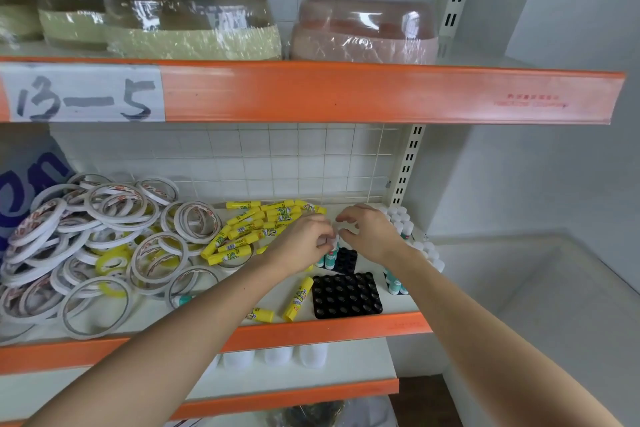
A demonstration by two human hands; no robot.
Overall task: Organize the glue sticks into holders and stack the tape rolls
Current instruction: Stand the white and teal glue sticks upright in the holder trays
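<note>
- White shelves with orange front strips (329,329) fill the view; a white tiled wall with a wire grid (294,163) stands behind them
- Both hands meet over the middle shelf, just above a small black plastic holder with round holes (347,257)
- Left hand (304,239) has its fingers curled in, pinching the white cap of a small white and green glue stick (333,251); that stick stands upright at the holder
- Right hand (370,234) is half open, fingers bent and spread a little; its fingertips are right by the same white cap, but I cannot tell if they grip it
- A bigger black plastic holder with round holes (347,295) lies flat near the shelf edge, and its holes look bare
- A pile of yellow glue sticks (256,229) lies flat behind the left hand, most pointing slantwise from front left to back right; two more yellow sticks (298,298) lie near the front edge
- White-capped glue sticks (398,218) stand upright in rows at the right end of the shelf
- A big heap of thin white tape rolls (104,239) lies loose on the left, some flat, some leaning
</note>
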